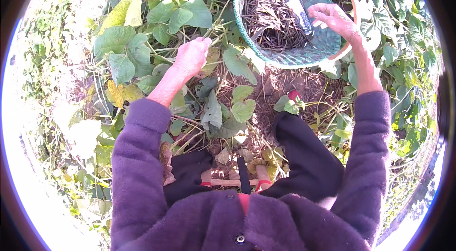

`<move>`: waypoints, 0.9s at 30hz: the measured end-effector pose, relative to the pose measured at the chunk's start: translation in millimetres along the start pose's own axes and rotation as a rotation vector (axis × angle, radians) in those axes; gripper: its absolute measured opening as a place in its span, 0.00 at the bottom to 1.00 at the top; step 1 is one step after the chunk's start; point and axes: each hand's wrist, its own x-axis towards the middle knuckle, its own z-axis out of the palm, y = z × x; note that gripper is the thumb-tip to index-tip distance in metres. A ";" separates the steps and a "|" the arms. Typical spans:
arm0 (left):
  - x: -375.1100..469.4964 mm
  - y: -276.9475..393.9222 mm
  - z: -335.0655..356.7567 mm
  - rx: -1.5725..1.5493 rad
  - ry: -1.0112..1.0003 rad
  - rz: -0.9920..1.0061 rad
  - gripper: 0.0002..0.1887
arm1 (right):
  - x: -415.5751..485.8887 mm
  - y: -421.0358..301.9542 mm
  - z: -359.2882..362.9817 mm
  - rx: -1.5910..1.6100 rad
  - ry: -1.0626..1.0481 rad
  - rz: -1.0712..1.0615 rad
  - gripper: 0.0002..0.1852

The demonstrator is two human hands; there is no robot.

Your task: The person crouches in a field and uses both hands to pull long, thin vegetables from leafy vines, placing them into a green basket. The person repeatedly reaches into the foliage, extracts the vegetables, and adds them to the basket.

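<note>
A green woven basket (322, 42) with a curved handle stands at the upper right, tilted towards me. Inside lies a heap of dark dried bean pods (272, 19), with a clear plastic bottle or wrapper (301, 14) beside it. My right hand (333, 19) hovers over the basket's right part, thumb and fingertips close together; whether anything small is between them is not visible. To the left of the basket, my left hand (194, 53) is closed among the bean plants, at a thin green stem (215, 41); its fingertips are partly hidden.
Leafy bean plants (180, 16) surround me on both sides. Dry soil with straw (299, 78) lies below the basket. A low wooden stool or bar (233, 182) shows between my legs. Something red (294, 95), perhaps a shoe tip, shows by my right knee.
</note>
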 end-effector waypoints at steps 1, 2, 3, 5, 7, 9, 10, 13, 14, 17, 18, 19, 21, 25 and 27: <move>-8.6 6.0 -11.7 -0.022 -0.049 -0.031 0.10 | 4.1 -11.3 9.0 -0.022 -0.062 -0.031 0.20; -20.1 2.6 -8.7 -0.146 -0.061 -0.052 0.09 | 5.6 -22.6 17.7 -0.012 -0.093 -0.063 0.20; -31.4 -1.1 -4.9 -0.272 -0.069 -0.073 0.08 | 6.0 -33.6 26.5 -0.003 -0.124 -0.093 0.20; -56.8 28.7 -43.9 -0.142 -0.044 0.085 0.09 | -12.4 -61.0 43.7 0.059 -0.061 -0.082 0.17; -86.8 42.8 -76.7 -0.143 -0.039 0.112 0.10 | -26.9 -87.6 55.6 0.066 -0.118 -0.176 0.15; -117.0 47.9 -100.4 -0.194 0.020 0.135 0.10 | -52.5 -124.7 73.4 -0.008 -0.145 -0.180 0.14; -128.4 50.6 -110.7 -0.231 0.044 0.153 0.10 | -67.4 -130.4 83.0 0.008 -0.119 -0.226 0.14; -158.2 51.6 -129.9 -0.260 0.044 0.213 0.09 | -100.8 -140.7 114.7 0.241 -0.169 -0.438 0.13; -164.9 54.3 -135.6 -0.284 0.018 0.177 0.09 | -112.9 -147.4 123.3 0.181 -0.168 -0.378 0.13; -183.5 59.3 -144.9 -0.262 0.087 0.220 0.08 | -144.0 -170.7 154.9 0.138 -0.169 -0.283 0.18; -189.9 59.7 -144.1 -0.257 0.098 0.210 0.09 | -153.0 -181.7 161.4 0.035 -0.173 -0.302 0.20; -196.5 59.8 -143.2 -0.252 0.109 0.200 0.09 | -161.9 -191.6 167.2 -0.068 -0.175 -0.321 0.22; -208.5 58.3 -134.6 -0.257 0.144 0.205 0.09 | -166.4 -198.0 187.0 0.002 -0.187 -0.334 0.25; -217.9 58.8 -126.3 -0.273 0.182 0.246 0.09 | -172.7 -218.3 211.9 -0.088 -0.242 -0.296 0.23; -224.7 53.4 -121.8 -0.271 0.166 0.237 0.09 | -174.8 -225.4 223.7 -0.042 -0.274 -0.269 0.21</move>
